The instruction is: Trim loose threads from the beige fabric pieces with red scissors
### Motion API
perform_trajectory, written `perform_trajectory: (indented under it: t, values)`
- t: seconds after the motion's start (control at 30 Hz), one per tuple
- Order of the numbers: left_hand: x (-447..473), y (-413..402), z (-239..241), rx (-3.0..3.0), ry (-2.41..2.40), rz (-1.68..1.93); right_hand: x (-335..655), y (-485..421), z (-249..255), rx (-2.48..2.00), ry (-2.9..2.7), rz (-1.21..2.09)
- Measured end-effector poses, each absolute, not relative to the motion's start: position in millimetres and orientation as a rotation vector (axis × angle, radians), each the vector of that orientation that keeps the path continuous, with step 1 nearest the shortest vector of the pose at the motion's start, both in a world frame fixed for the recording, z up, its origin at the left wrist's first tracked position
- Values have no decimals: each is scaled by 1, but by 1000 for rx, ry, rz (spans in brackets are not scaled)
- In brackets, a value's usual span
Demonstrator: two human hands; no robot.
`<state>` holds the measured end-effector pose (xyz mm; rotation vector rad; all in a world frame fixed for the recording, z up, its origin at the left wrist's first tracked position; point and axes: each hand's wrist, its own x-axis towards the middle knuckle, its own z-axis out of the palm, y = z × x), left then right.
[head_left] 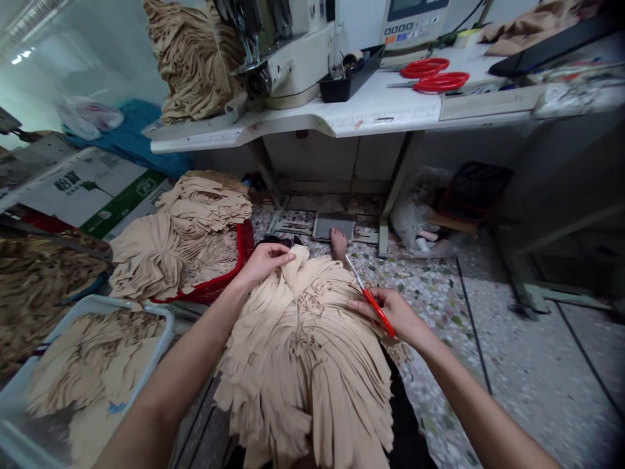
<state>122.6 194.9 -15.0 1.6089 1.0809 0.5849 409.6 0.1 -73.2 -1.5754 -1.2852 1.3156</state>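
Observation:
A thick pile of beige fabric strips [303, 352] lies draped over my lap. My left hand [266, 259] rests on the far top of the pile, fingers curled onto the cloth. My right hand [393, 312] is at the pile's right edge, closed around small red-handled snips [374, 303] whose blade points up and away. My bare foot [338, 242] shows beyond the pile, near the sewing machine's pedal [333, 225].
A red basket [243, 251] heaped with beige pieces stands at the left, and a clear bin [161, 342] of more pieces is nearer. A sewing machine [278, 62], a black tray [349, 81] and red scissors [434, 75] are on the white table [381, 107]. Terrazzo floor lies at the right.

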Motion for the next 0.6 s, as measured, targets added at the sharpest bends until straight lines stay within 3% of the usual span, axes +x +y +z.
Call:
perform_trajectory:
  t: [0.07, 0.27, 0.6]
  values:
    - [122, 190, -5, 1628, 1064, 622, 403, 2, -71, -1560, -1301, 1292]
    - [128, 173, 35, 1524, 815, 268, 389, 4, -60, -1557, -1464, 1174]
    - [136, 160, 50, 1441, 829, 317, 383, 10, -12, -1666, -1916, 869]
